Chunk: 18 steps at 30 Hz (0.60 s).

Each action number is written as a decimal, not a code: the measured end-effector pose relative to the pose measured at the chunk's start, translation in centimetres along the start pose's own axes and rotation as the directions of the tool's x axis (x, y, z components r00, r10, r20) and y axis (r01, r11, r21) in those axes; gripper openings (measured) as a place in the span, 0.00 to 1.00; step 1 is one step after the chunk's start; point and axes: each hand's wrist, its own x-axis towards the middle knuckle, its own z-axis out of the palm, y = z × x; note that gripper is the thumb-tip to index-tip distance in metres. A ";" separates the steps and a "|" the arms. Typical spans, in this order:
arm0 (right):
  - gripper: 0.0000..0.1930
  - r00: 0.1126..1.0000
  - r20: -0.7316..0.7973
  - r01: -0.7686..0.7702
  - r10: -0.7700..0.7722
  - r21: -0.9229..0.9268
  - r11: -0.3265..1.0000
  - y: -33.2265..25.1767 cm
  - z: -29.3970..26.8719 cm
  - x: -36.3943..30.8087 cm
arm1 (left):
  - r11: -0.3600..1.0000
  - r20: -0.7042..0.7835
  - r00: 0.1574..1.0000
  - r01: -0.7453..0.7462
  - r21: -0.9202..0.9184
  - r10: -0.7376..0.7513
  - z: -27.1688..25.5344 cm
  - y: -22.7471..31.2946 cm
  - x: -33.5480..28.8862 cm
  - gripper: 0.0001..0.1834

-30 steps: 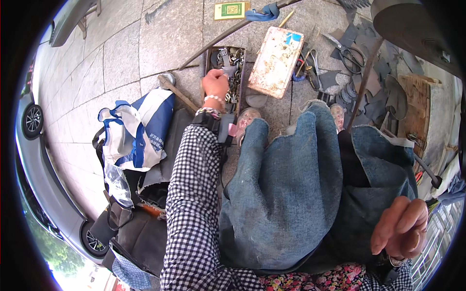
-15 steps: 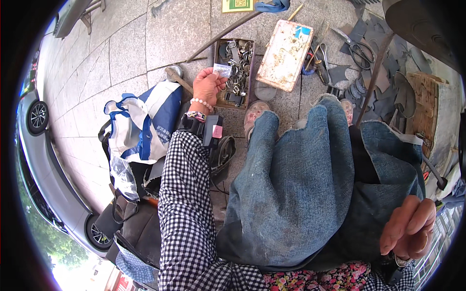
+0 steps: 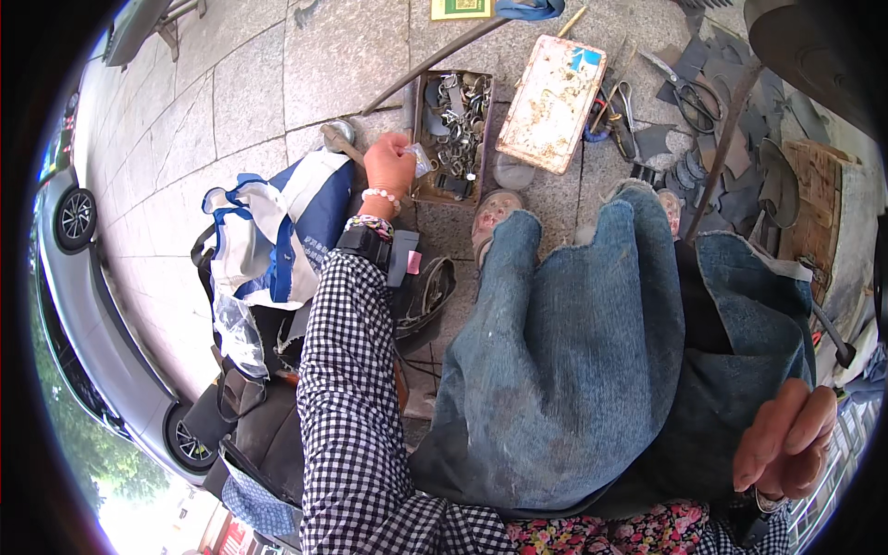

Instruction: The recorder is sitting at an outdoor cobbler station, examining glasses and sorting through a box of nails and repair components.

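My left hand [image 3: 389,165] is closed on a small clear plastic packet [image 3: 423,161], held at the left edge of a shallow box [image 3: 487,129]. Inside the box lies a jumble of metal buckles [image 3: 459,118] and small fittings. A wooden-handled hammer [image 3: 342,143] lies just left of that hand. At the lower right, beside my lap, my right hand [image 3: 788,439] is raised with its fingers curled together; whatever it may hold is hidden. A worn denim cloth [image 3: 564,361] covers my lap.
Right of the box lies a stained pale lid [image 3: 552,104]. Farther right are scissors [image 3: 694,102], pliers [image 3: 622,137] and dark scraps [image 3: 731,148]. A blue-and-white bag [image 3: 310,203] stands left of my arm, with a dark bag [image 3: 268,430] nearer. A car [image 3: 111,314] is parked far left.
My left hand has turned, and the packet in it now hangs lower, beside the box's edge. The right hand keeps its curled pose. The whole view has shifted slightly.
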 end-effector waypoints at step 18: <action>0.11 0.999 -0.011 0.046 -0.047 -0.071 0.996 -0.4 0.6 0.2 | 0.783 0.181 0.845 -0.534 0.320 0.503 3.1 5.0 0.3 0.15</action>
